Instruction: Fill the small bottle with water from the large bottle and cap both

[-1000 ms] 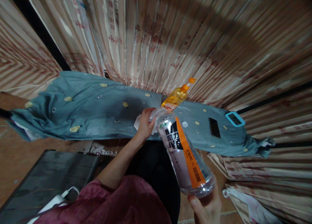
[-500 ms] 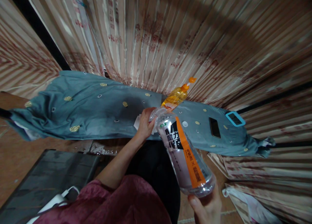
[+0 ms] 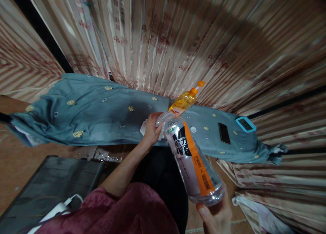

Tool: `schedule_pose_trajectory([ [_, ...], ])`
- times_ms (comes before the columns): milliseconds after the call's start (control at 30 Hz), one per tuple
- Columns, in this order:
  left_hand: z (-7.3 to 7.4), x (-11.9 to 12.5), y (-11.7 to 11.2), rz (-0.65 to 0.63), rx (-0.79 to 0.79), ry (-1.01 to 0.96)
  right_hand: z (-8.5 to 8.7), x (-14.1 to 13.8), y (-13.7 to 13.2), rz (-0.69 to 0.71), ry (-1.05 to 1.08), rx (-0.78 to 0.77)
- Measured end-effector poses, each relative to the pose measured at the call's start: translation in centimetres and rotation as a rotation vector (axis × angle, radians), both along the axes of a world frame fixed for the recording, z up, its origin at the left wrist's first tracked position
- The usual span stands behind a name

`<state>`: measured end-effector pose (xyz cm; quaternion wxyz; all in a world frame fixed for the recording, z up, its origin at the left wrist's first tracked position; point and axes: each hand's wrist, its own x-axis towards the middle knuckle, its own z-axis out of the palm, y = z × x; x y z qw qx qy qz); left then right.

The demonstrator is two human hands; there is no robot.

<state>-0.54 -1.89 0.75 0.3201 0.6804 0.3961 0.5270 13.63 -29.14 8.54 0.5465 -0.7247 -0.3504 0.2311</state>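
Gripped the orange-labelled plastic bottle (image 3: 188,159) between left fingers (image 3: 153,121) at its far end, beside white tissue (image 3: 143,129), and right fingers (image 3: 204,213) at its base; probably needed steady, light pressure.

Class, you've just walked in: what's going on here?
A person holds a clear bottle tilted, its base in the right hand and its neck end by the left hand. Exactly what the left hand grips is hard to tell. A pump bottle is just beyond, on the cloth; a phone and a blue-framed display lie off to the right.
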Motion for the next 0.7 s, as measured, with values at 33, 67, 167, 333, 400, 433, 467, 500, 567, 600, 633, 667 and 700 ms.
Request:
schedule_pose_trajectory([
  [33,0.0,0.0,0.0,0.000,-0.001,-0.004,0.0,-0.2,0.0,-0.017,-0.003,0.009],
  [67,0.0,0.0,0.0,0.001,-0.001,-0.007,0.1,-0.4,0.0,-0.029,-0.006,0.016],
  [167,-0.1,0.1,0.0,0.006,0.001,-0.008,0.2,-0.4,0.1,-0.015,-0.002,0.018],
  [333,-0.1,0.1,0.0,0.005,0.006,0.013,0.6,-0.5,0.2,-0.003,0.008,0.009],
  [400,-0.1,0.1,0.0,0.004,0.010,0.012,0.8,-1.1,0.4,-0.036,0.010,0.008],
  [433,-0.1,0.1,0.0,0.004,0.012,0.006,0.9,-1.5,0.4,-0.050,0.015,0.008],
  [467,-0.1,0.1,0.0,0.004,0.014,-0.002,1.0,-1.8,0.5,-0.058,0.021,0.010],
  [500,-0.1,0.2,0.0,0.003,0.015,-0.009,1.0,-1.9,0.6,-0.061,0.027,0.009],
  [567,-0.1,0.2,0.0,0.004,0.012,-0.018,0.9,-1.9,0.6,-0.072,0.032,0.008],
  [600,0.0,0.2,0.0,0.004,0.010,-0.019,0.8,-1.7,0.5,-0.081,0.030,0.006],
  [633,0.0,0.1,0.0,0.003,0.006,-0.016,0.6,-1.4,0.5,-0.086,0.030,0.006],
  [667,0.0,0.1,0.0,0.002,0.001,-0.010,0.5,-1.1,0.4,-0.078,0.037,0.005],
  [700,0.0,0.1,0.0,0.000,-0.004,-0.003,0.4,-0.9,0.3,-0.065,0.044,0.003],
])
